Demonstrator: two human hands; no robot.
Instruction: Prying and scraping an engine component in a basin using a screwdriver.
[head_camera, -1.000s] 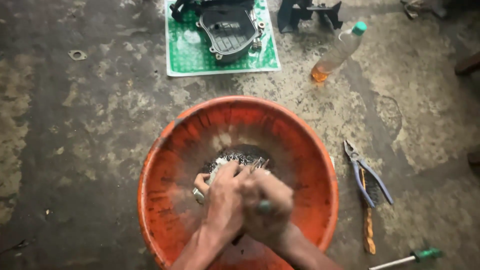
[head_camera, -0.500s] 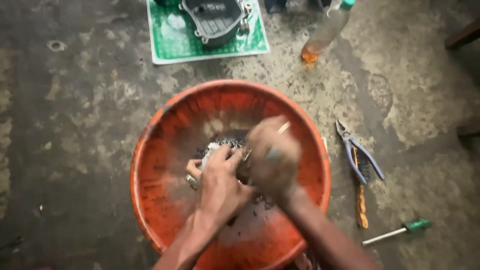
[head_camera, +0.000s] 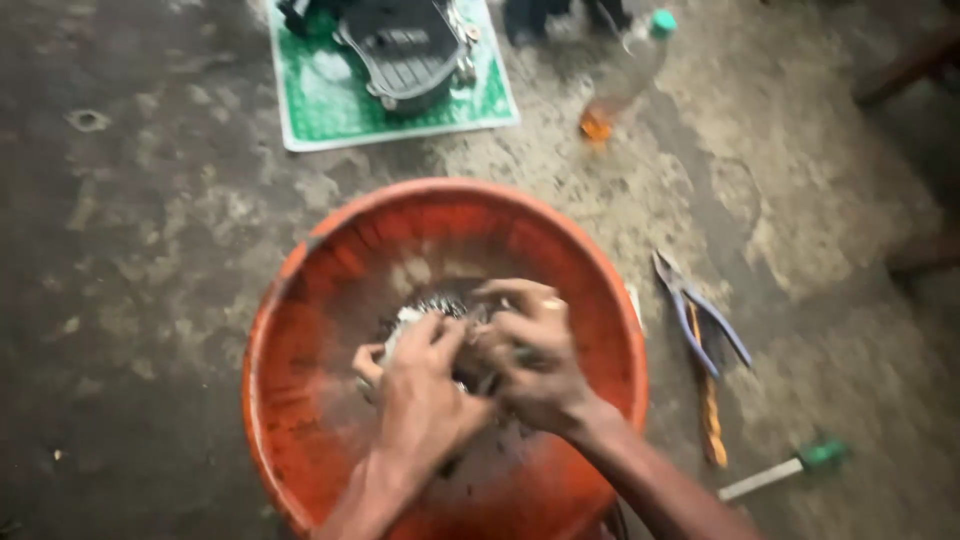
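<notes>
A wide orange plastic basin (head_camera: 330, 270) stands on the stained concrete floor. Inside it lies a greasy metal part (head_camera: 425, 310), mostly covered by my hands. My left hand (head_camera: 420, 395) grips the part from the near side. My right hand (head_camera: 530, 355) is closed over the part's right side; a small green-handled tool seems to sit in its fingers, but blur hides what it is. Dark dirty liquid spots the basin's bottom.
A green mat (head_camera: 330, 105) with a dark engine cover (head_camera: 400, 45) lies beyond the basin. A plastic bottle (head_camera: 625, 75) with orange liquid lies to its right. Blue-handled pliers (head_camera: 700, 320), a yellow-handled tool (head_camera: 708, 410) and a green-handled screwdriver (head_camera: 790, 465) lie right of the basin.
My right hand has dropped from its raised position back down onto the part. The left hand has kept its grip. The view has shifted slightly.
</notes>
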